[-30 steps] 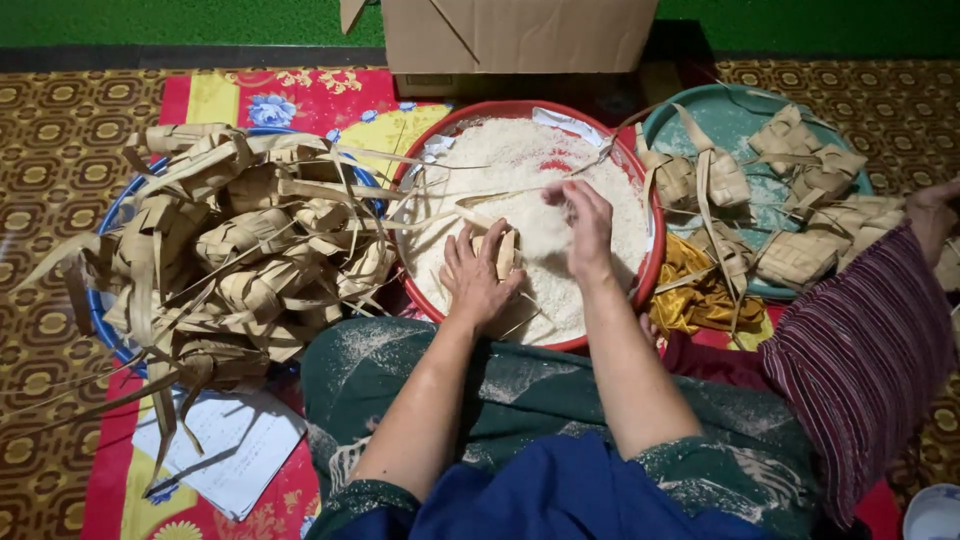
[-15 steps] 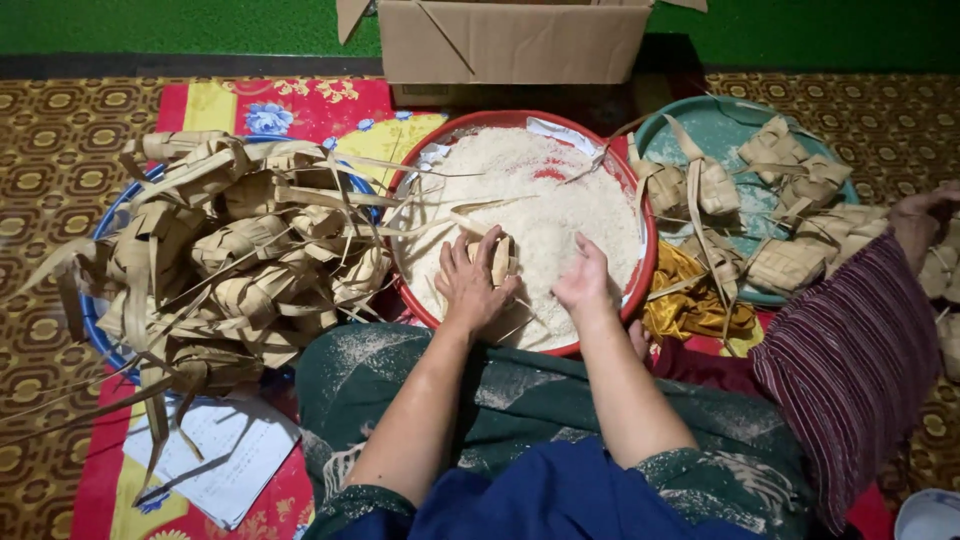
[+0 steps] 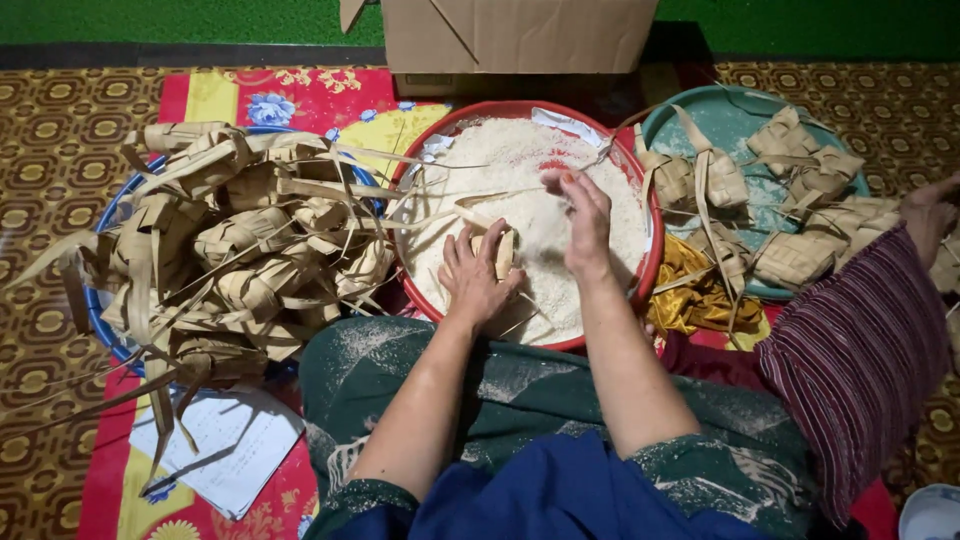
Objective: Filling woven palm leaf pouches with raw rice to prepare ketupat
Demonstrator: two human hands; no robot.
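Glossy plastic basin [image 3: 652, 262], matt grainy rice [image 3: 520, 160]

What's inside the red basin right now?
The red basin holds white rice. The left hand grips a woven leaf pouch in it; the right hand hovers above. The basin's bottom is covered.
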